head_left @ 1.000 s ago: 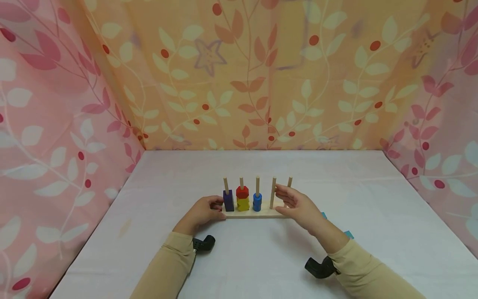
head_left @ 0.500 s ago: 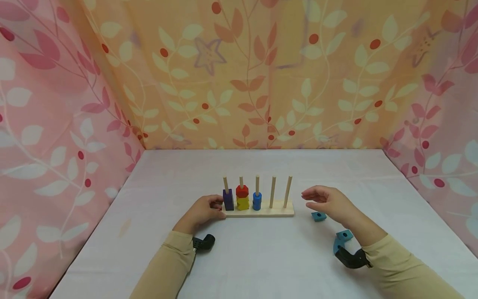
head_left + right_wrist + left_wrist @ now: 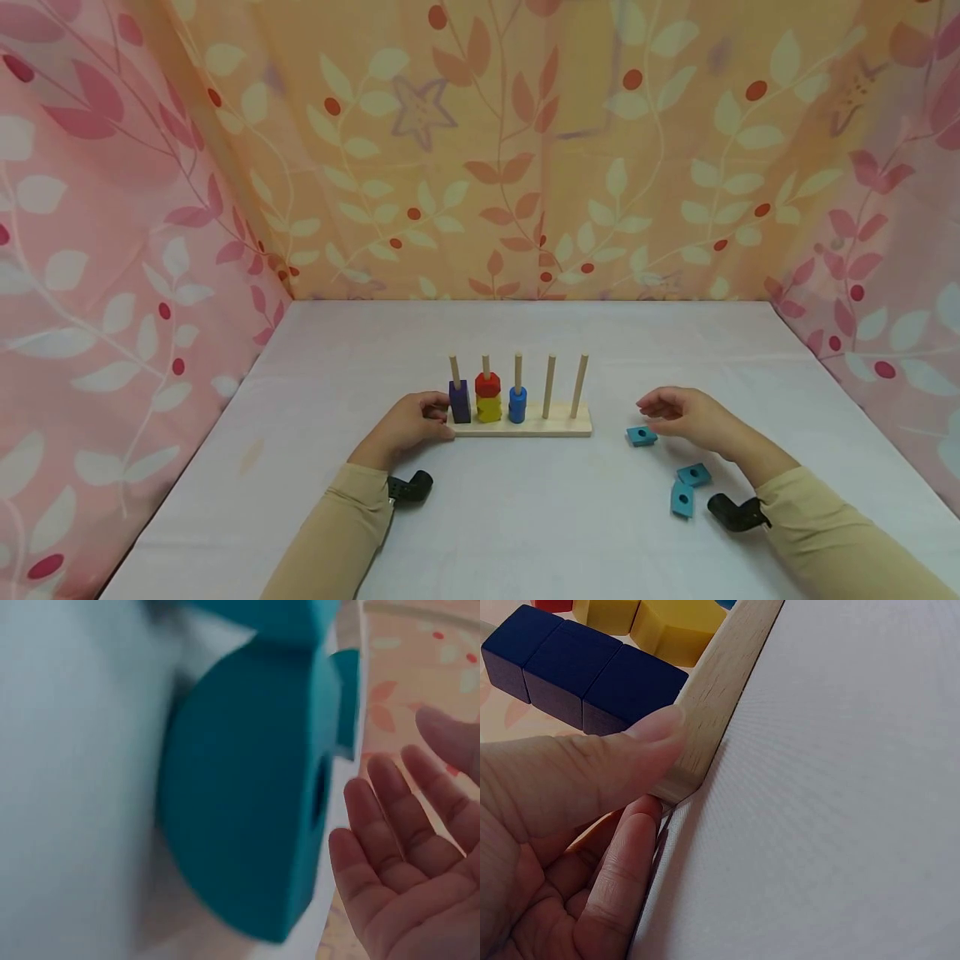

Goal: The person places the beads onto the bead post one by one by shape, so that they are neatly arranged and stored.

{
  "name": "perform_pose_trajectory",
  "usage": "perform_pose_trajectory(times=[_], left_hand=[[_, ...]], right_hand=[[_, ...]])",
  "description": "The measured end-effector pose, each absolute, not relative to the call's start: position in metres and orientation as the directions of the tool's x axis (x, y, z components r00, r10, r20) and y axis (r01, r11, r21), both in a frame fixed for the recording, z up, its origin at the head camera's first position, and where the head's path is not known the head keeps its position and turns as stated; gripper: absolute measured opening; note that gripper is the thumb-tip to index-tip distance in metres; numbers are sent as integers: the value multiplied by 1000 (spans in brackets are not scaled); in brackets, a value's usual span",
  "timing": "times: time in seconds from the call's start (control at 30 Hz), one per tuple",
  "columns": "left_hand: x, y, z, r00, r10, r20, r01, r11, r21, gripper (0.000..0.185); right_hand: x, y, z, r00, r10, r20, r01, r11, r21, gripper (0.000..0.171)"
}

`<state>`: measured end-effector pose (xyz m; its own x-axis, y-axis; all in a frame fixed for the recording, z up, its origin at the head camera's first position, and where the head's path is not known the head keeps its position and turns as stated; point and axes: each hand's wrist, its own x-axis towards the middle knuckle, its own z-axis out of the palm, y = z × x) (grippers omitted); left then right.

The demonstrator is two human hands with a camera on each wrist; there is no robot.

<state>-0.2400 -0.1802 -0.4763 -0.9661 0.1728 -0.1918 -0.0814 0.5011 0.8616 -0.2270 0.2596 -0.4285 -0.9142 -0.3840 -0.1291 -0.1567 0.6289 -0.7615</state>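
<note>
A wooden peg board (image 3: 555, 428) with several upright pegs stands mid-table in the head view. My left hand (image 3: 407, 427) holds its left end, the thumb (image 3: 592, 769) on the board's edge and the fingers curled by its corner. On the pegs sit dark blue square blocks (image 3: 460, 402), a red block (image 3: 487, 384) above yellow ones (image 3: 489, 407), and blue round blocks (image 3: 517, 405); the two right pegs are bare. My right hand (image 3: 697, 423), fingers loosely bent and holding nothing, hovers by a teal block (image 3: 640, 437). Its palm faces a teal half-round block (image 3: 240, 795) in the right wrist view.
Two more teal blocks, one (image 3: 694, 475) behind the other (image 3: 682, 501), lie near my right wrist. A black wrist camera (image 3: 738, 512) juts from the right sleeve and another (image 3: 411, 488) from the left. Patterned curtains (image 3: 480, 150) enclose the white table (image 3: 525, 533).
My right hand has moved right, away from the bare pegs, and come down beside the teal blocks, which now show fully. My left hand has stayed at the board's left end.
</note>
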Motion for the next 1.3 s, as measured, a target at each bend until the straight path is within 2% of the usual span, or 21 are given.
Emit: perform_pose_trajectory(times=[0.2, 0.5, 0.73, 0.97, 1.13, 1.3], left_hand=[[-241, -180, -476, -968, 172, -185, -75, 504, 860, 50], [-239, -180, -474, -965, 168, -202, -93, 503, 859, 50], [-239, -179, -474, -965, 171, -196, -86, 503, 860, 50], [-238, -179, -475, -967, 175, -186, -75, 503, 861, 50], [-239, -180, -479, -967, 174, -184, -66, 527, 847, 50], [-239, -180, -479, -969, 167, -184, -69, 528, 846, 50]], right_hand=[[-232, 268, -437, -873, -448, -193, -149, 622, -769, 34], [-234, 265, -441, -840, -502, -206, -203, 644, -738, 28], [-232, 261, -440, -861, -447, -242, -155, 685, -712, 22], [-235, 262, -439, -874, -426, -235, -174, 724, -667, 16], [-238, 262, -427, -889, -414, -198, -204, 743, -637, 18], [-240, 255, -406, -903, -405, -143, -215, 716, -664, 22]])
